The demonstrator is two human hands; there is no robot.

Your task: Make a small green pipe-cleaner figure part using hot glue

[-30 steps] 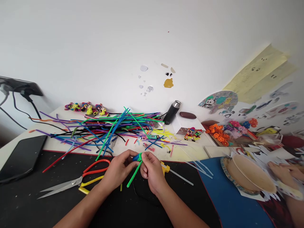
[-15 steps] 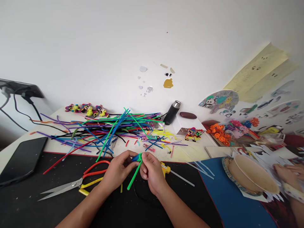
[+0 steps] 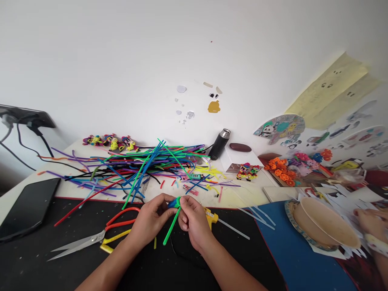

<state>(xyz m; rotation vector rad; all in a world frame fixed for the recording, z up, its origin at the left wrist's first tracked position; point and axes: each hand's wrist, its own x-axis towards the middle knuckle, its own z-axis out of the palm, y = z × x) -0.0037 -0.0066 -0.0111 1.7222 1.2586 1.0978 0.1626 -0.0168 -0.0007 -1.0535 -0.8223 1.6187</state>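
My left hand pinches a small blue-and-green coil of pipe cleaner between thumb and fingers. My right hand is closed on the green pipe cleaner where it meets the coil; its loose end hangs down toward me. Fingers cover much of the coiled piece. Scissors with red and yellow handles lie to the left of my left hand, blades apart. Partly behind my right hand is a yellow glue gun, with a clear glue stick sticking out of it.
Many coloured pipe cleaners are heaped along the wall. A black phone lies at left. At the back stand a black flask and a white box. To the right are a bowl and another person's hand.
Both my hands keep nearly the same hold on the green pipe cleaner and coil. The view has shifted slightly, and the other person's hand at the right has moved a little.
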